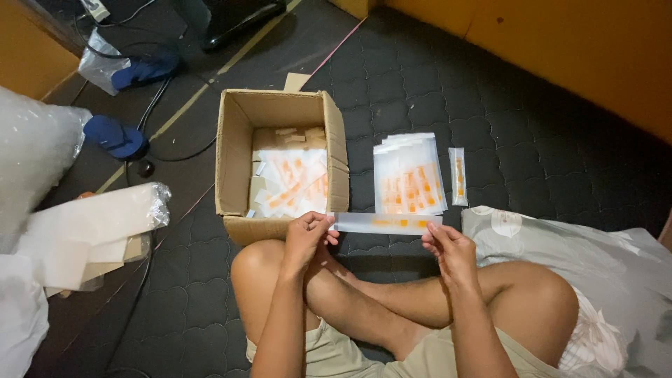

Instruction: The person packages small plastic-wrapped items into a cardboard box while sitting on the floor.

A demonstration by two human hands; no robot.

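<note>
Fingertips of the left hand (304, 238) and right hand (450, 248) are pinching the ends of a long clear packet (383, 222) at mid-frame, hovering between the cardboard box (231, 161), the packet stack (408, 178) and open dark mat (546, 133).

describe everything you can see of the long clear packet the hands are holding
The packet is a long, narrow strip of clear plastic with small orange pieces inside, blurred. It is held level and crosswise above the crossed legs, just in front of the cardboard box. The left hand pinches its left end, the right hand its right end. It looks flat and unbent.
</note>
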